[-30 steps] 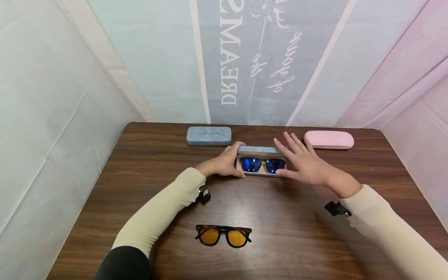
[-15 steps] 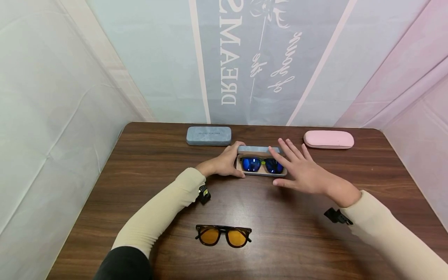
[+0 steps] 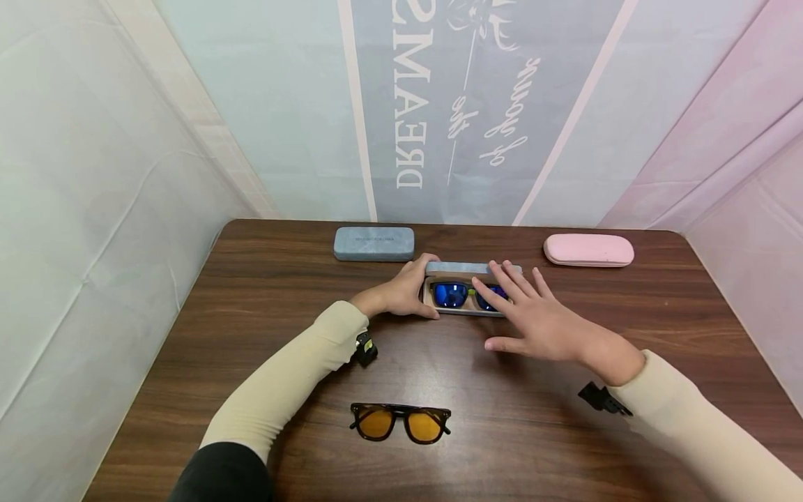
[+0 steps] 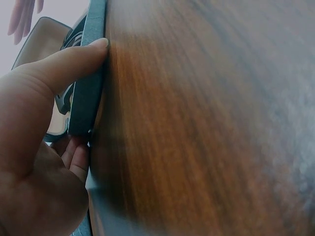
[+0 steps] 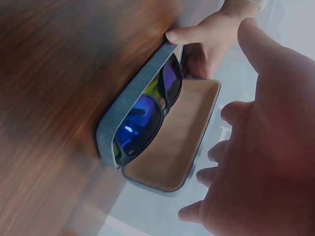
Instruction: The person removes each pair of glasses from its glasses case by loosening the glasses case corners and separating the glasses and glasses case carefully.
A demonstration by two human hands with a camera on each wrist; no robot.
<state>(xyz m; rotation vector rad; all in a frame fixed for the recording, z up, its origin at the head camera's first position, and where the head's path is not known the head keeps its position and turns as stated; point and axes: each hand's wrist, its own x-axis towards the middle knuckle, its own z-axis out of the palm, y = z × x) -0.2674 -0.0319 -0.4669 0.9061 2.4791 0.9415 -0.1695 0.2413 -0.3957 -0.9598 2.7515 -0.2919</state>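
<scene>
An open blue-grey glasses case [image 3: 445, 267] lies near the middle of the table, beige inside, its lid raised at the back. In it rest black-framed sunglasses [image 3: 450, 295] with blue mirrored lenses and a yellow-green bridge. My left hand [image 3: 401, 289] grips the case's left end, thumb along the front wall and fingers behind, as the left wrist view also shows with the thumb [image 4: 78, 59]. Fingers spread, my right hand [image 3: 542, 322] hovers over the case's right end, covering part of the right lens. In the right wrist view the right hand [image 5: 270, 142] holds nothing.
Closer to me lie sunglasses with amber lenses [image 3: 376, 423] and a dark frame. A closed blue-grey glasses case [image 3: 373, 244] stands at the back left, a closed pink one [image 3: 590, 250] at the back right. Fabric walls [image 3: 301, 139] border the table [image 3: 263, 293].
My right hand has drawn toward me and slightly left, its thumb coming off the sunglasses' right lens to in front of the case. The left hand and case have stayed put.
</scene>
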